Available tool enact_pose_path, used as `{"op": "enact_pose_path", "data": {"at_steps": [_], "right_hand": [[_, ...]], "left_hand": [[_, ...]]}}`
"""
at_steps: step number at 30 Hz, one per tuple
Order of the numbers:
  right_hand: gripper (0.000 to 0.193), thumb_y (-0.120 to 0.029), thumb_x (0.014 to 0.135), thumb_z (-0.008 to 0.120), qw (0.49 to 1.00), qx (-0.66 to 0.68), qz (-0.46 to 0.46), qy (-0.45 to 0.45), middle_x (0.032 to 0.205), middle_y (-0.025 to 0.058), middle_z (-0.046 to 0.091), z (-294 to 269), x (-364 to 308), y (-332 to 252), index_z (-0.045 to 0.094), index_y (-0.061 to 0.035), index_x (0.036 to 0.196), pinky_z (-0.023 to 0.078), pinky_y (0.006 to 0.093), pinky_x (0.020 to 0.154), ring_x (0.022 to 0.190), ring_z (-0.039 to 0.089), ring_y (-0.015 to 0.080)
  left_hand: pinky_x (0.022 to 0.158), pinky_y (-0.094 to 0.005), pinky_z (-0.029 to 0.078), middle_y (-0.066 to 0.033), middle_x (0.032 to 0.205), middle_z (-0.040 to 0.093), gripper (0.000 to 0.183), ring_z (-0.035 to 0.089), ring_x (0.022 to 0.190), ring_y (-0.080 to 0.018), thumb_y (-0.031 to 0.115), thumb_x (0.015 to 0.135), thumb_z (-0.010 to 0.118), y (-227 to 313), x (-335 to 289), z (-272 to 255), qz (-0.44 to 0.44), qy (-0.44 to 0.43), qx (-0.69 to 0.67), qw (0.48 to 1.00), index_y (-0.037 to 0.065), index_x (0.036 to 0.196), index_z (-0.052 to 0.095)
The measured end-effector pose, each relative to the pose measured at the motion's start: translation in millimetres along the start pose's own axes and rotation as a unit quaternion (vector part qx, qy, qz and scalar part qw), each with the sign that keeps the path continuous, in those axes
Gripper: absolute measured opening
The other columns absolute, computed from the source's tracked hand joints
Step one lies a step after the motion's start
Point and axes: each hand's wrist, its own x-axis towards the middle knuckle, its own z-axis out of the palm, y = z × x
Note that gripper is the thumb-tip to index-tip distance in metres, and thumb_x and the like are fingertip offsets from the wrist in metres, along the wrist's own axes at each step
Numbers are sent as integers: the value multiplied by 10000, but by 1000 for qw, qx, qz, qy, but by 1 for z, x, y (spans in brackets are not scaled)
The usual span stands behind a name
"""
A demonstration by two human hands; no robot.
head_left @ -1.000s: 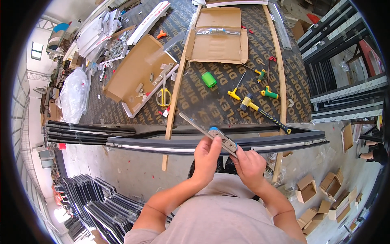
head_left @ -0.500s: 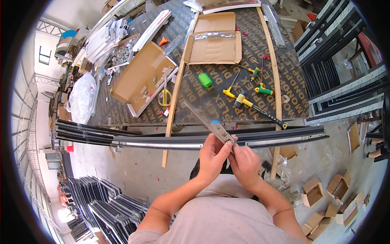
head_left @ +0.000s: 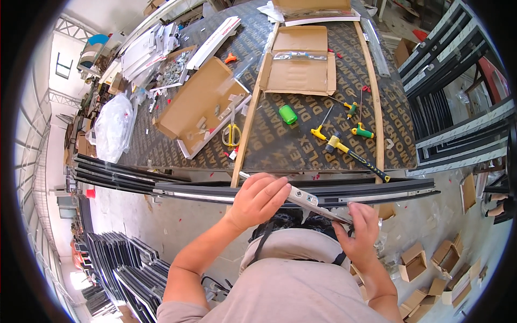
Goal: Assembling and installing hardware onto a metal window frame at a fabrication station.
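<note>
A silver metal window stay (head_left: 305,198), a long flat bar with holes, spans between my two hands, slanting down to the right. My left hand (head_left: 259,200) is closed around its upper left part. At its lower right end, my right hand (head_left: 360,231) grips it between thumb and fingers. Just beyond my hands, a long dark frame profile (head_left: 388,188) with a light strip lies crosswise along the bench's near edge. The stay overlaps it in view; whether they touch I cannot tell.
On the dark printed bench (head_left: 301,145) lie a yellow-and-black mallet (head_left: 344,148), yellow-green T-handled tools (head_left: 363,131), a green container (head_left: 287,114), yellow-handled scissors (head_left: 232,134) and opened cardboard boxes (head_left: 299,75). Wooden strips (head_left: 252,124) run across it. Dark frames (head_left: 134,269) stand stacked at lower left.
My hands have moved apart: the left to the left, the right to the right and down. The window stay has turned and now stretches between them. My view has shifted slightly.
</note>
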Motion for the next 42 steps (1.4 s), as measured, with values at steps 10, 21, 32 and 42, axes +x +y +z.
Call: {"op": "enact_pose_path", "data": {"at_steps": [10,21,32,42], "right_hand": [[478,-61,656,858,996,-40,-64,-57,852,64,639,59,37,-39,665,-33,1092,478,352,582,708,590,260],[390,-41,672,835,989,-61,-3,-135,825,90,645,77,46,-26,674,-31,1027,451,384,620,708,573,280],[329,-78,678,824,962,37,44,-268,826,90,644,41,45,52,691,-35,977,462,379,621,715,575,283],[397,-61,668,828,929,43,69,-361,838,74,609,13,26,111,703,-37,1044,469,360,603,701,571,261]], "left_hand": [[807,-344,518,-54,1051,691,292,652,862,-195,101,781,697,-44,-31,-11,-9,37,-34,999,69,1071,672],[779,-351,484,-11,922,633,428,622,826,-202,125,679,818,-76,-83,5,-148,7,-135,980,100,1064,633],[783,-391,495,-118,960,640,352,608,894,-315,188,756,829,-24,-106,35,-499,-166,-295,797,33,1011,643],[775,-393,527,-92,906,702,209,669,885,-303,90,762,805,21,-85,72,-505,-145,-364,770,40,918,675]]}}
